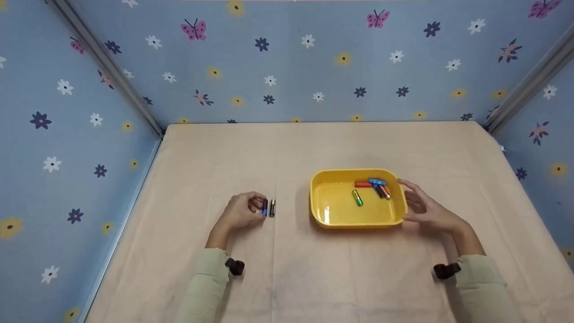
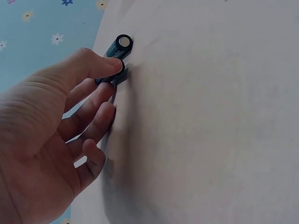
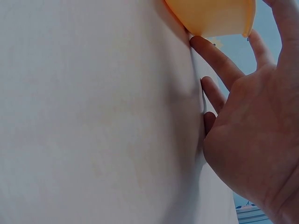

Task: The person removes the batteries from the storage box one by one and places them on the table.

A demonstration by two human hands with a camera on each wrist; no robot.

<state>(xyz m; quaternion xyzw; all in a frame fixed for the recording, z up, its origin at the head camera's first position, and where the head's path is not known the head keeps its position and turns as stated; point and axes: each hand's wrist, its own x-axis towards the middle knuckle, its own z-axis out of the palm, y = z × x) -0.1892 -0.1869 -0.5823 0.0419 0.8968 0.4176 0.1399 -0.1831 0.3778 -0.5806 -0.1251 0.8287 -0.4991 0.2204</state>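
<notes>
My left hand pinches a dark battery with a blue end between thumb and fingers, low over the cloth. Close beside it lies a second battery, black with a gold end. In the left wrist view, the thumb presses on the held battery, and the other battery lies just past it. My right hand is at the right side of a yellow plastic tray, fingers spread along its wall. In the right wrist view, fingers reach the tray's side; the thumb is partly cut off.
Inside the tray, toward its right side, lie several batteries, among them a green one, a red one and a blue one. A beige cloth covers the table. Blue flowered walls enclose the back and sides.
</notes>
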